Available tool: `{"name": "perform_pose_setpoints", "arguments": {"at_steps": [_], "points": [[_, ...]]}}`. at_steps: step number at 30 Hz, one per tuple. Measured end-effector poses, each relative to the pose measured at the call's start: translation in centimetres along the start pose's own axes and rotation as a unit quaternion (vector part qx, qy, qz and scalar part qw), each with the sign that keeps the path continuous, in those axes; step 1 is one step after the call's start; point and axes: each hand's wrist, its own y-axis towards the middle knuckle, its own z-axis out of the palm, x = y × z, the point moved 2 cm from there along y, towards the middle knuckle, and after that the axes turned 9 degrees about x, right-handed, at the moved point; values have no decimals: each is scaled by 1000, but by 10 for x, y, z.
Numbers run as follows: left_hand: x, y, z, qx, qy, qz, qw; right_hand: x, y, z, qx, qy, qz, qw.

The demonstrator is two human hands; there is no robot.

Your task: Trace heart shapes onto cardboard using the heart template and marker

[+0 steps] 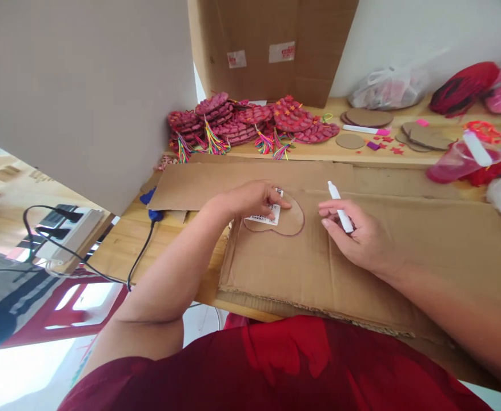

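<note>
My left hand [252, 198] rests on a rounded cardboard template [293, 214], its fingers spread and pressing down. A white printed label [262, 219] shows partly beneath those fingers. Around the template's lower and right edge runs a dark drawn line. The template lies near the left end of a large flat cardboard sheet [284, 262]. To the right, my right hand [364, 237] grips a white marker pen [338, 203] between thumb and fingers. The pen is held above the sheet, apart from the template, with its narrow end pointing up and away from me.
Pink-red padded pieces [237, 123] with colourful tassels are piled at the back. Cardboard cutouts [368, 118], a pink-capped marker [364, 131] and red stars [396, 150] lie back right. A pink cup [447, 164] stands at right. A power strip [68, 234] with cables is left.
</note>
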Motion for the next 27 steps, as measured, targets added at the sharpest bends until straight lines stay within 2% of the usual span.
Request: {"name": "perform_pose_setpoints", "arguments": {"at_steps": [7,15,27], "points": [[3,-5,8,-37,-26,4,999,-1,-5,2,18,27,18,999],[6,-12,15,-74,-39,17,996,-3,-5,6,29,19,-13,999],[4,-13,17,-80,-21,29,996,-6,-5,8,37,6,-38,999]]}}
